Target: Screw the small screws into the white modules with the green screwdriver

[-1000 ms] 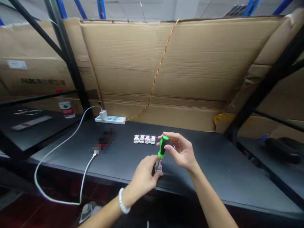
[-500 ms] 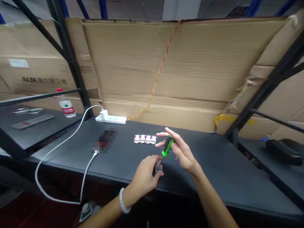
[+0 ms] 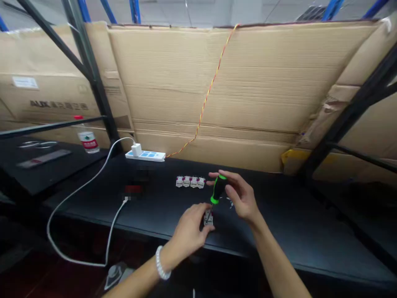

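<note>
Four small white-and-purple units sit in a row on the black bench, at eleven o'clock from a similar piece that the left hand's fingers pinch near the front edge. At one o'clock from that piece, the right hand's fingers pinch a green-and-black screwdriver, its shaft slanting down to the piece.

A white, ridged bracelet rings the left wrist, while the hands and forearms are bare.
</note>
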Tool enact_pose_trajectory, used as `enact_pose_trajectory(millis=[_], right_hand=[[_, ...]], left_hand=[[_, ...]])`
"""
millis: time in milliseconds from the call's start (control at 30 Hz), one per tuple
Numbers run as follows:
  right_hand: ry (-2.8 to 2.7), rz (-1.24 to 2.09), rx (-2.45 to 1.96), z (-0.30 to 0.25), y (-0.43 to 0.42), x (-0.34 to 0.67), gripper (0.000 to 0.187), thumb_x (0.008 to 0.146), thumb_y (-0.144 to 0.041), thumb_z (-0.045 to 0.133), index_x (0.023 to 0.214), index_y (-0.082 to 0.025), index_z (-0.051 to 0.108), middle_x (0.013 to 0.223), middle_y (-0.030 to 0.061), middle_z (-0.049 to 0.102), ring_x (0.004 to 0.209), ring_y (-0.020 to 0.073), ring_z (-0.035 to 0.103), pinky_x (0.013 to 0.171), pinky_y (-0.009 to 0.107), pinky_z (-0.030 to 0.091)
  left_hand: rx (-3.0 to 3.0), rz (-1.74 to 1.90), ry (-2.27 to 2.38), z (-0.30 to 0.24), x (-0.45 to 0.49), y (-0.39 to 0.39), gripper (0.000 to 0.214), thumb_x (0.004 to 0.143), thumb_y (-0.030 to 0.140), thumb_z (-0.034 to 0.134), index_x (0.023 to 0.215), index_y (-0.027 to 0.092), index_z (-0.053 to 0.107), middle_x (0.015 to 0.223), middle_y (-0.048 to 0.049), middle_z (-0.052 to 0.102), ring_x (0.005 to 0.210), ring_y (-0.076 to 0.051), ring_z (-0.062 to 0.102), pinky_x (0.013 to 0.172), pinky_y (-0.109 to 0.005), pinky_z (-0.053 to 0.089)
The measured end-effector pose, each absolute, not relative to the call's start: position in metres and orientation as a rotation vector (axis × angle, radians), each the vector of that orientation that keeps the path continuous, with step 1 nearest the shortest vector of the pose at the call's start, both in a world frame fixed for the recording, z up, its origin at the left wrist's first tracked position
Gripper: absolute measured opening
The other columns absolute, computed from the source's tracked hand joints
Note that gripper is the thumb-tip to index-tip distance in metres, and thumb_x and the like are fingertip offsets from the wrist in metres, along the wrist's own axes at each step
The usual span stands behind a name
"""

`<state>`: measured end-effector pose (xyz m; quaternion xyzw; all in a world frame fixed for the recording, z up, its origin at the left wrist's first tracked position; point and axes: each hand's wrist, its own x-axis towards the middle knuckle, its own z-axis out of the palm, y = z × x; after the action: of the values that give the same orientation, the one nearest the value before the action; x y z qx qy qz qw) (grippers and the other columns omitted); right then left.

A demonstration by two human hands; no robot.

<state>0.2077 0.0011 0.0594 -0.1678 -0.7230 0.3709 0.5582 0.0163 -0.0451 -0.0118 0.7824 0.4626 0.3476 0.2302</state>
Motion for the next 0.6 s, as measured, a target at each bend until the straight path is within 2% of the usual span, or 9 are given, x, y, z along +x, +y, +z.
enact_pose_trajectory(millis=[133, 267, 367, 467, 533, 600], right_hand=[[-1.685, 0.817, -0.382, 0.060, 0.006, 0.208, 0.032, 0.099, -0.028, 0.070, 0.131, -0.035, 0.070, 0.118, 0.0069, 0.072, 0.095, 0.0206, 0.077, 0.081, 0.037, 0.066], [-1.694, 0.684, -0.368, 0.055, 0.012, 0.209, 0.034, 0.093, -0.027, 0.079, 0.126, -0.034, 0.073, 0.112, 0.0056, 0.066, 0.095, 0.0202, 0.071, 0.080, 0.036, 0.063], [-1.714, 0.658, -0.363, 0.054, 0.009, 0.210, 0.034, 0.095, -0.034, 0.076, 0.129, -0.033, 0.071, 0.117, 0.0076, 0.066, 0.100, 0.0231, 0.071, 0.085, 0.040, 0.063], [-1.751, 0.758, -0.360, 0.057, 0.000, 0.211, 0.033, 0.104, -0.038, 0.060, 0.136, -0.032, 0.066, 0.135, 0.0123, 0.067, 0.112, 0.0275, 0.074, 0.098, 0.051, 0.061], [-1.749, 0.834, -0.361, 0.060, -0.004, 0.211, 0.031, 0.107, -0.033, 0.056, 0.137, -0.031, 0.063, 0.135, 0.0126, 0.070, 0.110, 0.0267, 0.077, 0.094, 0.051, 0.064], [-1.737, 0.821, -0.379, 0.062, -0.003, 0.211, 0.029, 0.103, -0.029, 0.063, 0.132, -0.031, 0.064, 0.124, 0.0101, 0.073, 0.101, 0.0239, 0.077, 0.085, 0.044, 0.066]], left_hand=[[2.139, 0.877, 1.164, -0.007, 0.003, -0.043, 0.053, 0.087, 0.016, 0.078, 0.137, 0.024, 0.062, 0.131, -0.0092, 0.071, 0.118, -0.029, 0.066, 0.107, -0.045, 0.052], [2.091, 0.806, 1.045, -0.001, -0.011, -0.039, 0.056, 0.090, 0.010, 0.069, 0.143, 0.029, 0.060, 0.134, -0.0054, 0.071, 0.114, -0.024, 0.068, 0.103, -0.037, 0.053], [2.086, 0.806, 1.049, 0.000, -0.013, -0.038, 0.052, 0.093, 0.010, 0.067, 0.141, 0.028, 0.062, 0.131, -0.0052, 0.072, 0.113, -0.024, 0.067, 0.102, -0.035, 0.053], [2.081, 0.816, 1.056, -0.001, -0.012, -0.037, 0.048, 0.093, 0.011, 0.068, 0.138, 0.027, 0.063, 0.127, -0.0050, 0.073, 0.109, -0.023, 0.068, 0.101, -0.035, 0.052], [2.075, 0.809, 1.053, -0.003, -0.012, -0.036, 0.047, 0.094, 0.013, 0.068, 0.138, 0.027, 0.064, 0.123, -0.0046, 0.073, 0.106, -0.023, 0.069, 0.100, -0.035, 0.052], [2.070, 0.801, 1.050, -0.005, -0.012, -0.034, 0.046, 0.095, 0.014, 0.067, 0.139, 0.028, 0.064, 0.121, -0.0042, 0.073, 0.104, -0.023, 0.069, 0.099, -0.034, 0.052]])
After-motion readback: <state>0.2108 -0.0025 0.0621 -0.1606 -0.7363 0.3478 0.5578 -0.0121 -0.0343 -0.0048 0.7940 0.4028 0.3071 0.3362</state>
